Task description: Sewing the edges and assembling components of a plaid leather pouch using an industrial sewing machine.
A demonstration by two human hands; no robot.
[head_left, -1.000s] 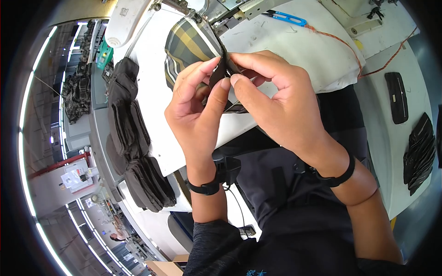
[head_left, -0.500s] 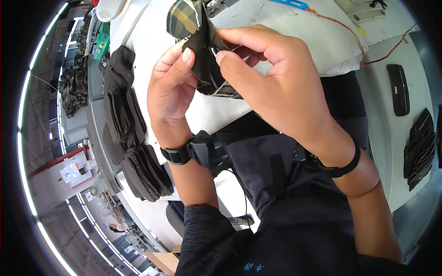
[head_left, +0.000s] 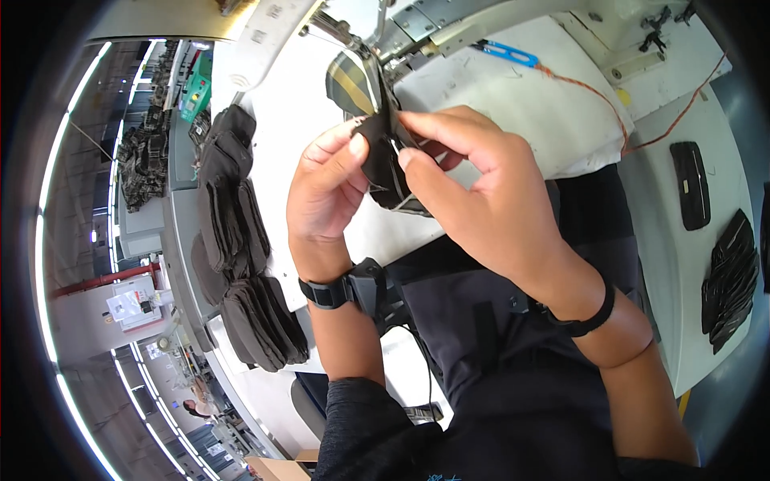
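Note:
My left hand [head_left: 330, 180] pinches the left edge of a dark fabric piece [head_left: 378, 160] between thumb and fingers. Opposite it, my right hand [head_left: 489, 184] grips the right edge, the thumb against a small pale bit that I cannot make out. A folded, plaid part [head_left: 350, 82] of the same piece, in green and yellow, stands up beyond my fingers. It reaches close to the metal parts of a sewing machine [head_left: 425, 28]; whether it lies under the presser foot I cannot tell. Some right fingers are hidden behind the cloth.
Left on the white table lie stacks of dark fabric pieces [head_left: 228, 192]. A blue tool [head_left: 509, 54] with an orange cord [head_left: 589, 88] lies beyond my right hand. Far right are a dark strip-shaped piece [head_left: 690, 186] and a fanned pile of dark pieces [head_left: 731, 280].
The view has tilted upward, so the whole scene sits lower in the picture and more of the sewing machine shows. Both hands keep nearly the same hold on the fabric.

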